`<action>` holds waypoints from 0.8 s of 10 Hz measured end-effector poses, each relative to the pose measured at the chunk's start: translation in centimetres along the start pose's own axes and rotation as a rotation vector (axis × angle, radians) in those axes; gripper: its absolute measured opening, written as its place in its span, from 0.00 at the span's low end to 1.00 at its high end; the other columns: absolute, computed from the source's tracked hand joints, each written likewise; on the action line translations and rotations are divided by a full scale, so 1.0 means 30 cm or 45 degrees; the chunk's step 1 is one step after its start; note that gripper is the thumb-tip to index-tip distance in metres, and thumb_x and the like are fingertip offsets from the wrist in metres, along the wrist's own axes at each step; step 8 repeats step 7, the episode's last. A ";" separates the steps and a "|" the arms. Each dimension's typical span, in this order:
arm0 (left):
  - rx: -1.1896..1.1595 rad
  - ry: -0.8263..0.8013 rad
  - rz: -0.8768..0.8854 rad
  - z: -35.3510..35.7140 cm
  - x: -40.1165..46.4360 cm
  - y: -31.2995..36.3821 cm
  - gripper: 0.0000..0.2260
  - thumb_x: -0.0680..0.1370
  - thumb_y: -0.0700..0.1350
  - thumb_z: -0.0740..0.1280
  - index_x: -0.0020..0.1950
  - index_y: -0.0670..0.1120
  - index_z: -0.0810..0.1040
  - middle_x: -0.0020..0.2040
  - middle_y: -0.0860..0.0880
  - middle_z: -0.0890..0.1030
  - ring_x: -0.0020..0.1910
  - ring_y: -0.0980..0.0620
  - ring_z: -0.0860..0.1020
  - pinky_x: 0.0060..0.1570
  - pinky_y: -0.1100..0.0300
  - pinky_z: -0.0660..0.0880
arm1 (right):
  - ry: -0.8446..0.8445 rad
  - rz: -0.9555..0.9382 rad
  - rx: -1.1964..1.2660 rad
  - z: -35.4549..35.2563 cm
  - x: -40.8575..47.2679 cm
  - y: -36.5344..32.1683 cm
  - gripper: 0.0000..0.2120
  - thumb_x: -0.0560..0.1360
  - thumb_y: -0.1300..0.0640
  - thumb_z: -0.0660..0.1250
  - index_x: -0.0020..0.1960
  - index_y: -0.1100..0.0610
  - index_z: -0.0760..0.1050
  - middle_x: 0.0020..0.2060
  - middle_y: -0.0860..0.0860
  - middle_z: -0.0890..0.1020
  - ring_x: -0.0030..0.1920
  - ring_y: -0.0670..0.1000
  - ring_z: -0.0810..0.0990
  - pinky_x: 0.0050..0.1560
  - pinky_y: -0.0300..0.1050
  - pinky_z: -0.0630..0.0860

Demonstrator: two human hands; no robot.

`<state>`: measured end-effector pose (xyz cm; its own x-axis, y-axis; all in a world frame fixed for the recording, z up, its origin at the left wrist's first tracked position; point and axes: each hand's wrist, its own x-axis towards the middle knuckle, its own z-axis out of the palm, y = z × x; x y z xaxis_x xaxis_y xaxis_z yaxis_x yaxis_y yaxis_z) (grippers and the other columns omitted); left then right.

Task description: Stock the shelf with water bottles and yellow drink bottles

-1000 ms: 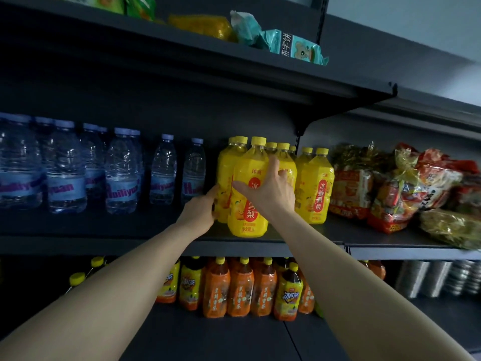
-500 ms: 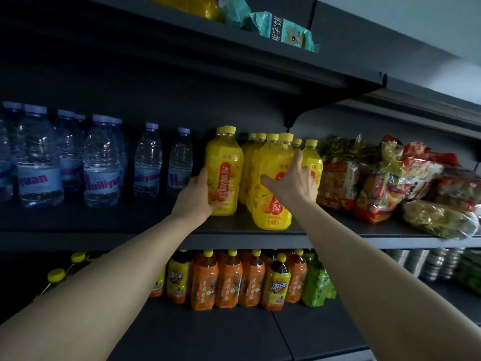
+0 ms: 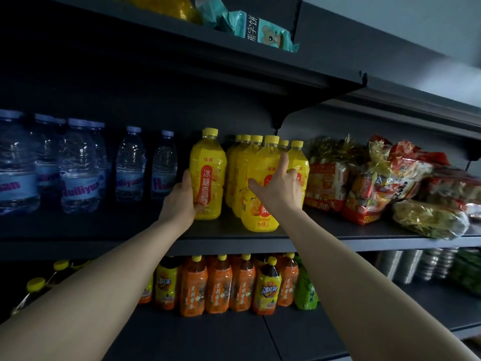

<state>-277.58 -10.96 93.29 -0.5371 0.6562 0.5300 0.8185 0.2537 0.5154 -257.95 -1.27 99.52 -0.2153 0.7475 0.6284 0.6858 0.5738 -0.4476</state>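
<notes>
Yellow bottles spread along the middle shelf

Yellow drink bottle (image 3: 208,175) stands upright on the middle shelf (image 3: 325,237), now set apart to the nine o'clock side of the yellow cluster (image 3: 260,178); a second ago it stood tight against that group. The left hand (image 3: 181,201) grasps its lower body, fingers wrapped round the nine o'clock side. The right hand (image 3: 279,190) lies released against the front bottle (image 3: 260,204) of the cluster, fingers spread flat and one pointing to twelve o'clock, steadying rather than gripping. That front bottle has also shifted toward three o'clock since half a second ago, closer to the snack bags (image 3: 364,183).

A gap has opened between the separated bottle and the cluster, which suggests the person is evening out the row rather than adding stock. Water bottles (image 3: 78,168) stand at nine o'clock on the same shelf, well apart from the hands and untouched. Orange tea bottles (image 3: 221,282) fill the shelf at six o'clock. A teal packet (image 3: 263,31) sits on the shelf at twelve o'clock.
</notes>
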 end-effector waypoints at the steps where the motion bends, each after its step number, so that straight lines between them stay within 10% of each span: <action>1: 0.002 -0.018 -0.016 -0.005 0.001 0.005 0.44 0.75 0.48 0.73 0.80 0.48 0.46 0.71 0.41 0.70 0.68 0.41 0.72 0.66 0.43 0.70 | -0.009 0.005 0.007 -0.003 0.004 0.005 0.48 0.70 0.35 0.70 0.78 0.47 0.44 0.61 0.59 0.72 0.56 0.61 0.77 0.38 0.47 0.72; 8: 0.398 0.223 0.353 -0.152 -0.220 0.254 0.21 0.78 0.51 0.69 0.69 0.49 0.70 0.65 0.47 0.74 0.61 0.47 0.76 0.54 0.51 0.78 | 0.203 -0.734 -0.366 -0.185 -0.094 0.085 0.22 0.79 0.49 0.64 0.70 0.56 0.66 0.63 0.56 0.74 0.61 0.60 0.74 0.55 0.57 0.75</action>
